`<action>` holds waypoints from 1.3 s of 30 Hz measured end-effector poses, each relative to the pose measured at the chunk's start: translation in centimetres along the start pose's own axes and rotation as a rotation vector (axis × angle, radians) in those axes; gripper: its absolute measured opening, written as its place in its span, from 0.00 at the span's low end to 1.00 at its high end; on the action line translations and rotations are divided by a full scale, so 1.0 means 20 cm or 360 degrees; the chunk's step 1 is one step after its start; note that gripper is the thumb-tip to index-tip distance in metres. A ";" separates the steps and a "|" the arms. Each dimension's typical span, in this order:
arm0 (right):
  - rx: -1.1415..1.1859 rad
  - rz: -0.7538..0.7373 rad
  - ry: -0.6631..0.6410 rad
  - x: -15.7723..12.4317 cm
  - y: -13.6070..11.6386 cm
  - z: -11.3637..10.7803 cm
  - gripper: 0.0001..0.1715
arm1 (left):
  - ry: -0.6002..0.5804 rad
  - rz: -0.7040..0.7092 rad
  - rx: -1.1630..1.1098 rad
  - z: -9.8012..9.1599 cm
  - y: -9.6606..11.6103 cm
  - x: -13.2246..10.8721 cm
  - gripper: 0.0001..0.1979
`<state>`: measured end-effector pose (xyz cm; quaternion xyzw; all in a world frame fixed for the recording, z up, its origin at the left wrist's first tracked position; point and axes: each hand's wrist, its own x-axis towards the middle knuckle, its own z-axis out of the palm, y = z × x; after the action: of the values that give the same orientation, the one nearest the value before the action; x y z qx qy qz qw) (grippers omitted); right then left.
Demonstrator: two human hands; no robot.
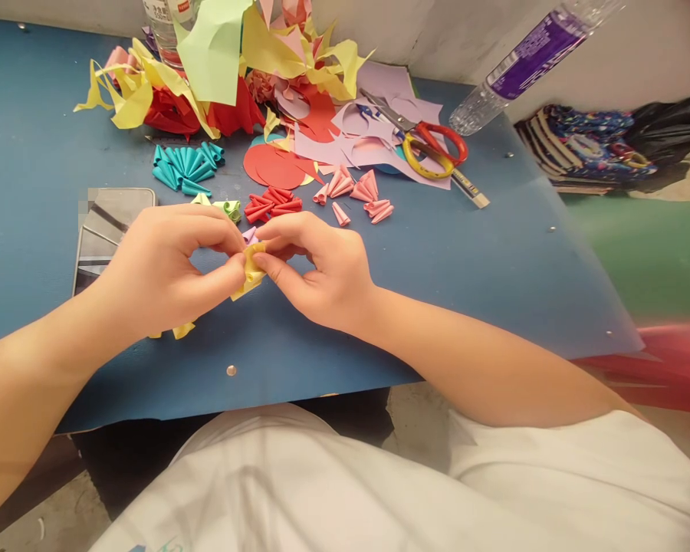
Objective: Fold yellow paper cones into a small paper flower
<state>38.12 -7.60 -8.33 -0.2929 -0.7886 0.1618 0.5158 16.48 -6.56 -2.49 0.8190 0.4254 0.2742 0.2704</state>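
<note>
Both hands meet over the blue table (437,253), pinching one small yellow paper piece (249,270) that is curled between the fingertips. My left hand (161,268) grips it from the left with thumb and forefinger. My right hand (316,264) pinches it from the right. Just beyond the fingers lie rolled paper cones: red ones (273,204), pink ones (356,192), teal ones (187,167) and a pale green one (230,208). A small yellow cone (182,330) lies under my left wrist.
A heap of cut coloured paper scraps (247,69) fills the table's far side, with a red paper disc (273,165). Scissors with red and yellow handles (431,146) lie at the right of it. A phone (106,230) rests at the left. A plastic bottle (523,61) lies tilted at the back right.
</note>
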 end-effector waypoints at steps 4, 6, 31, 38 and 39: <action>-0.0142 -0.0045 -0.0045 -0.01 0.01 0.01 0.10 | -0.0046 0.0034 0.0117 0.00 0.00 0.00 0.08; -0.0234 -0.0141 -0.0029 -0.01 0.02 0.01 0.10 | -0.0045 0.0049 0.0149 0.00 0.00 0.00 0.07; -0.0196 -0.0219 -0.0013 0.02 0.00 -0.02 0.10 | -0.0210 -0.0058 -0.0184 -0.07 0.00 0.01 0.11; -0.0117 -0.0214 0.0150 0.04 -0.02 -0.03 0.09 | -0.0513 -0.0633 -0.1412 -0.02 -0.01 0.01 0.12; -0.0092 -0.0231 0.0165 0.04 -0.02 -0.03 0.09 | -0.0558 -0.0696 -0.1591 -0.01 -0.01 0.01 0.12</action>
<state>38.43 -7.39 -7.32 -0.2576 -0.7843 0.0858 0.5578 16.27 -6.27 -2.47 0.5177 0.3522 0.2398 0.7419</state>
